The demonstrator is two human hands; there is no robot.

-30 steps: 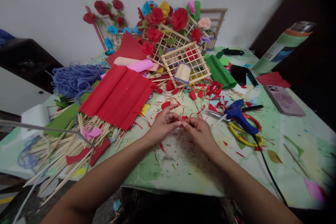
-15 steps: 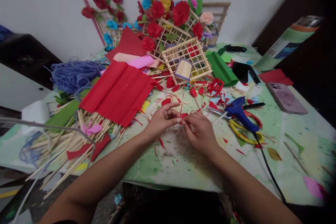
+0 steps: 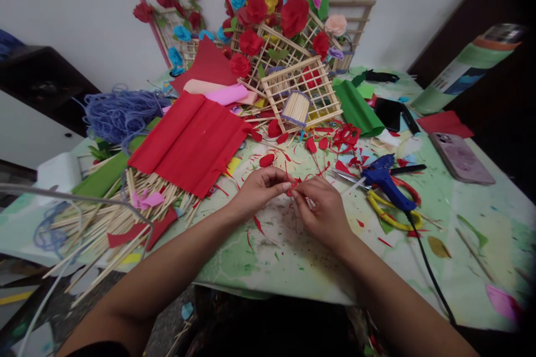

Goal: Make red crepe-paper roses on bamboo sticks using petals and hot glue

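Observation:
Over the middle of the table, my left hand and my right hand meet fingertip to fingertip. Between them they pinch a small red paper piece, mostly covered by the fingers. Both hands are closed on it, thumbs against index fingers. Red paper petals and thin red scraps lie just beyond my left hand. To the right of my right hand rest a blue glue gun and scissors with yellow and red handles.
Red crepe paper covers a pile of wooden sticks at left, beside blue yarn. Stick lattices with paper flowers stand at the back. A phone and a bottle are at right; the glue gun's cord runs forward.
The fingers have shifted slightly on the red paper piece, and the left fingers are curled closer together. The whole view has moved a little; objects on the table stay put.

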